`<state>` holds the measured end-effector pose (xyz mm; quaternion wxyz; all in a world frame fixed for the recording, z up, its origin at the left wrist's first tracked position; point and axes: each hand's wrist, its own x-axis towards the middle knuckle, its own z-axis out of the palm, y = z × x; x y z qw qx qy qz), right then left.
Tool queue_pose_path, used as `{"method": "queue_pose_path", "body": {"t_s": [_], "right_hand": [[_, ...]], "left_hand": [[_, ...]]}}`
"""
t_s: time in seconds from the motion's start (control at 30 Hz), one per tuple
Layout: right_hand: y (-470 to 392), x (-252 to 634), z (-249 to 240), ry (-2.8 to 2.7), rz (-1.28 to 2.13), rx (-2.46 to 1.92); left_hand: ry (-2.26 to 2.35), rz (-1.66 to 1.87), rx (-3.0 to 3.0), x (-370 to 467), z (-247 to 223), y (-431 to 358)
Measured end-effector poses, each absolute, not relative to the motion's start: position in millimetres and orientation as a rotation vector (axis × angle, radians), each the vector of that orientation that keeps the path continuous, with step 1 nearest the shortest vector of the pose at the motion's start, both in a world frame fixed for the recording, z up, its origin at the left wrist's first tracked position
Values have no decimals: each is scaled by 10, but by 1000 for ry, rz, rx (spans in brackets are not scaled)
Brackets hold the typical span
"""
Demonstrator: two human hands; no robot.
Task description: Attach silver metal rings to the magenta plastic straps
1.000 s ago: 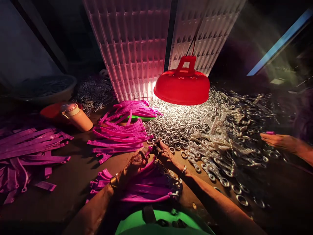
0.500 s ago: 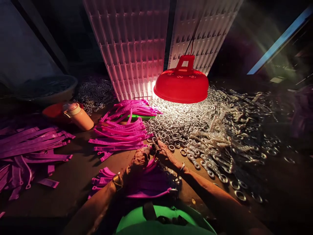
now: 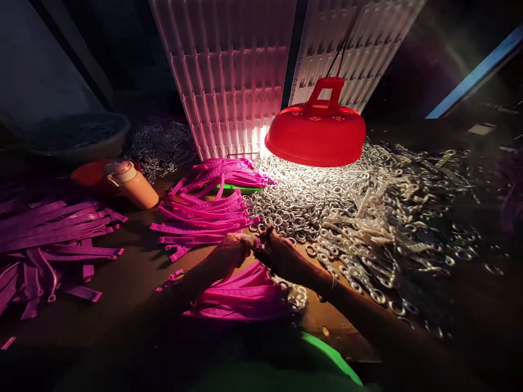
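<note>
My left hand (image 3: 235, 251) and my right hand (image 3: 281, 255) meet fingertip to fingertip above the table. Both are closed, with the fingers in a pinch. A speck of magenta strap shows between them; the rest of what they hold is hidden by the fingers and shadow. Just below my hands lies a bundle of magenta plastic straps (image 3: 245, 296), with pale rings (image 3: 297, 298) at its right end. Beyond my left hand is a second stack of magenta straps (image 3: 208, 220). A heap of loose metal-looking rings (image 3: 300, 209) spreads beyond my right hand.
A red lamp (image 3: 316, 133) hangs low over the rings. Linked ring strips (image 3: 368, 234) lie to the right. An orange bottle (image 3: 137, 188), more magenta straps (image 3: 53, 234) and a large basin (image 3: 102, 144) are on the left. Ribbed translucent panels (image 3: 229, 81) stand behind.
The view has shifted slightly, and my forearms and lap are now in deeper shadow. My hands stay together, turned a little, and more of the near strap bundle shows.
</note>
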<state>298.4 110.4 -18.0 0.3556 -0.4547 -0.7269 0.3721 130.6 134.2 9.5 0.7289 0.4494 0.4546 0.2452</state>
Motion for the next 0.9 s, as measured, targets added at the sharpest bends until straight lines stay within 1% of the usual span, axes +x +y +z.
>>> {"method": "queue_pose_path", "body": {"t_s": [0.13,0.27,0.4,0.6,0.77,0.9], "right_hand": [[649,2998,-3,-2024,1034,-1250],[272,2995,-14,-2095,887,-1389],[82,2982,-129,-2068,898,-1385],[23,2962,-163,-1821,1255,-1361],[108,2959,-43,-1941,1374,-1288],[177,2939,42,-2039,1403,-1272]], "left_hand": [[937,342,1111,1220,316,1255],[864,150,1178,1196,252,1003],[775,250,1060,1184,49,715],[775,327,1032,1162,-35,565],[680,300,948,1197,-135,590],[748,297,806,1240,-224,595]]}}
